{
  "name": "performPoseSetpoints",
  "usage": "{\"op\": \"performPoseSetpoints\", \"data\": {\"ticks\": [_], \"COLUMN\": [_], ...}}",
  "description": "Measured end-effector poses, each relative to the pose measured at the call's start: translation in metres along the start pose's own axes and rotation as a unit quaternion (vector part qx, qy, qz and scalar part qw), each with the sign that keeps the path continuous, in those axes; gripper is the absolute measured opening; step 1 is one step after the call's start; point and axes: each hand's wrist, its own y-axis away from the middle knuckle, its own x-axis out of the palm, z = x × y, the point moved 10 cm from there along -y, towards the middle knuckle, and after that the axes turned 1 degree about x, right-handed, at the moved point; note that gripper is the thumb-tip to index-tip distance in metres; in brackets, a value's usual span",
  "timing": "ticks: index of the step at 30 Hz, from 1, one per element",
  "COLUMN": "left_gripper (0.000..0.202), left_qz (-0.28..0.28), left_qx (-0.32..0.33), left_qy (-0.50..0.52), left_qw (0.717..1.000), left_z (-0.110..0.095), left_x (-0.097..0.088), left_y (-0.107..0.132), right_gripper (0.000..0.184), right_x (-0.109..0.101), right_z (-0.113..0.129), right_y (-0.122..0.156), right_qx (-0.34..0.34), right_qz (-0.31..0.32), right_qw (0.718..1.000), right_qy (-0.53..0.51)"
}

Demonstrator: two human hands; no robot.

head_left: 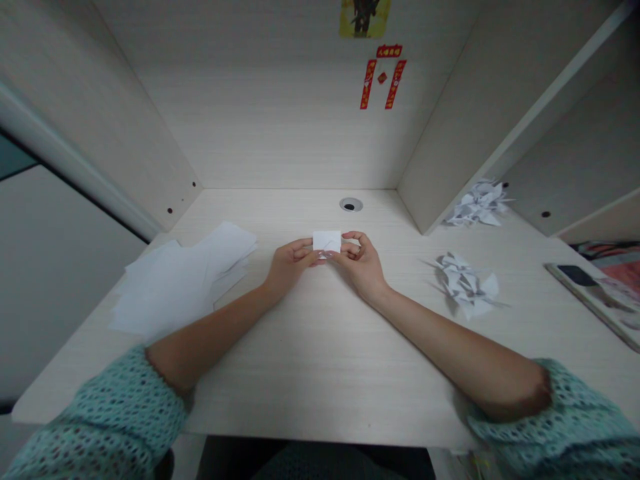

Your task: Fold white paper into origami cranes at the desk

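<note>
A small folded piece of white paper (pixel 327 240) is held up between both hands over the middle of the desk, with crease lines showing on its face. My left hand (pixel 294 259) pinches its lower left corner, the thumb in front and fingers at the left edge and behind. On the other side, my right hand (pixel 364 261) grips the lower right corner, its thumb meeting the left thumb at the bottom edge. The right index finger curls near the upper right corner. Part of the paper's lower edge is hidden by the thumbs.
Loose white sheets (pixel 175 283) lie spread at the left. Folded paper pieces (pixel 467 283) are heaped to the right, with another pile (pixel 479 202) beyond the upright panel (pixel 465 120). A phone (pixel 595 293) lies at far right. The desk has a round cable hole (pixel 351 205).
</note>
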Motion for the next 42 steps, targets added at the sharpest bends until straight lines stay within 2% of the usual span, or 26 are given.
{"op": "performPoseSetpoints", "data": {"ticks": [15, 23, 31, 42], "left_gripper": [0.047, 0.045, 0.057, 0.044], "left_qz": [0.018, 0.005, -0.017, -0.007], "left_qx": [0.021, 0.015, 0.002, -0.008], "left_qy": [0.012, 0.018, 0.017, 0.035], "left_qw": [1.000, 1.000, 1.000, 0.999], "left_z": [0.002, -0.001, 0.000, -0.004], "left_x": [0.004, 0.003, -0.001, 0.001], "left_y": [-0.003, -0.003, -0.003, 0.000], "right_gripper": [0.046, 0.043, 0.037, 0.035], "right_x": [-0.004, -0.003, -0.001, -0.003], "right_z": [0.003, 0.001, 0.002, 0.013], "right_y": [0.001, 0.001, 0.003, 0.007], "right_qx": [-0.028, -0.018, -0.026, -0.086], "right_qz": [-0.015, -0.004, 0.006, -0.005], "right_qw": [0.999, 0.999, 0.999, 0.993], "right_qy": [-0.014, -0.028, -0.030, 0.078]}}
